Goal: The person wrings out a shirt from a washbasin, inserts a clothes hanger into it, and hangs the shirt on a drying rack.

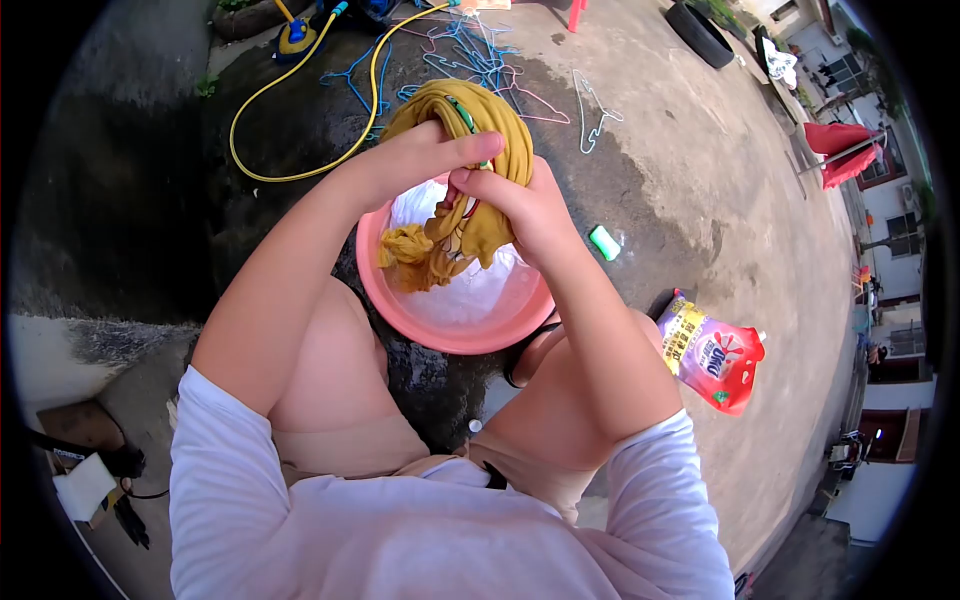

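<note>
From the head camera, one mustard-yellow garment (470, 120) is bunched into a thick twisted rope between both hands, above one pink basin (400, 300). Its long axis runs roughly up and down in the view: a rounded bundle arches over the top of the two hands, away from the person, and the twisted tail hangs down toward the person into the basin, ending in a knotted clump at the lower left of the grip.

The left hand (420, 155) is closed around the garment from the left, its fingers wrapped across the front of the bundle. The right hand (515, 200) is clenched on the cloth just below and to the right of the left hand, the two hands touching. So the cloth's bulk lies above the grip, its tail below, and a short stretch is hidden inside the fists. A thin green trim shows on the bundle near the left fingertips.

The basin, directly beneath the grip, holds foamy white water. Right of the hands lies one small green bar of soap (604, 242) on the wet concrete; further right and nearer the person, one red and yellow detergent pouch (712, 355). Beyond the grip lie one yellow hose (300, 175) and a loose tangle of wire hangers (480, 55), too jumbled to count.
</note>
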{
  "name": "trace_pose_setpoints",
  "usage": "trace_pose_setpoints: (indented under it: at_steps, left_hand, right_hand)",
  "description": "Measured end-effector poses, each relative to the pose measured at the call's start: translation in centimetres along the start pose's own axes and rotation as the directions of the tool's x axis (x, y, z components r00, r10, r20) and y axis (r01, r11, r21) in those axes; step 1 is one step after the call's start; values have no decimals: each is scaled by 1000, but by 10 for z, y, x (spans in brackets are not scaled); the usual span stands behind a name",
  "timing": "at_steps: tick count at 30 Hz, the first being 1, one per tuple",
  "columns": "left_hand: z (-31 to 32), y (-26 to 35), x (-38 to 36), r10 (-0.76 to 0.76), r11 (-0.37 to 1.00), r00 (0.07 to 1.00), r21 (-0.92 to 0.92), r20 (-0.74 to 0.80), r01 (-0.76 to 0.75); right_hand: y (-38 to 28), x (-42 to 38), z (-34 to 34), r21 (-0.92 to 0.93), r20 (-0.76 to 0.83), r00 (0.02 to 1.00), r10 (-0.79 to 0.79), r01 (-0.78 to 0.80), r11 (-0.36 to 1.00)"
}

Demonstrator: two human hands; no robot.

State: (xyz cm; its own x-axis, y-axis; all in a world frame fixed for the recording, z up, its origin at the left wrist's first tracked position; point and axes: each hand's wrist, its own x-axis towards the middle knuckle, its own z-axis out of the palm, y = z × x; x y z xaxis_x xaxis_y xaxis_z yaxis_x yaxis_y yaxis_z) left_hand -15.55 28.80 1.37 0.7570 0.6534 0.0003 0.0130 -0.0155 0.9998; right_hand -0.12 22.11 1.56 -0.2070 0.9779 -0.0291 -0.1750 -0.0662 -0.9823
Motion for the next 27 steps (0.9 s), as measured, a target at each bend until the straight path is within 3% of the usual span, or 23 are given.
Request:
trace_pose_setpoints:
  at_steps: [2, 7, 9, 10, 13, 14, 17, 18, 21, 22, 25, 27]
  left_hand:
    - [5, 2, -6, -108, 993, 986, 60, 124, 102]
    - [27, -2, 3, -109, 990, 985, 104, 137, 95]
    - [41, 0, 7, -95, 990, 987, 119, 127, 80]
    - [44, -2, 11, -176, 982, 974, 99, 140, 163]
    - [54, -4, 11, -231, 967, 958, -73, 169, 246]
    - [60, -5, 12, -203, 974, 975, -87, 96, 211]
    - [64, -12, 17, -180, 980, 983, 94, 44, 175]
    - [71, -1, 13, -54, 998, 998, 38, 25, 53]
    - [72, -18, 23, -120, 972, 992, 206, 35, 110]
    - [75, -24, 23, 100, 977, 995, 190, -4, -97]
    - [74, -7, 17, -70, 993, 995, 98, 67, 63]
    - [72, -11, 18, -114, 989, 989, -79, 98, 122]
  right_hand:
    - [-7, -2, -3, 66, -37, 998, -41, 44, 997]
    - [-22, -5, -1, 178, -131, 976, -176, 198, 964]
    - [-28, -6, -3, 184, -111, 983, -148, 167, 969]
    - [-29, -7, -5, 212, -98, 987, -128, 147, 966]
    - [-30, -8, -8, 253, -95, 990, -105, 126, 959]
    - [-30, -8, -9, 259, -102, 989, -103, 127, 957]
    - [-32, -8, -10, 254, -142, 985, -96, 130, 958]
    - [-33, -9, -9, 249, -157, 983, -94, 132, 959]
    - [-39, -12, -9, 249, -143, 987, -67, 101, 963]
    - [-40, -13, -9, 245, -144, 988, -62, 96, 965]
    - [-39, -13, -10, 249, -161, 986, -49, 89, 964]
    - [-38, -10, -12, 270, -192, 980, -45, 96, 958]
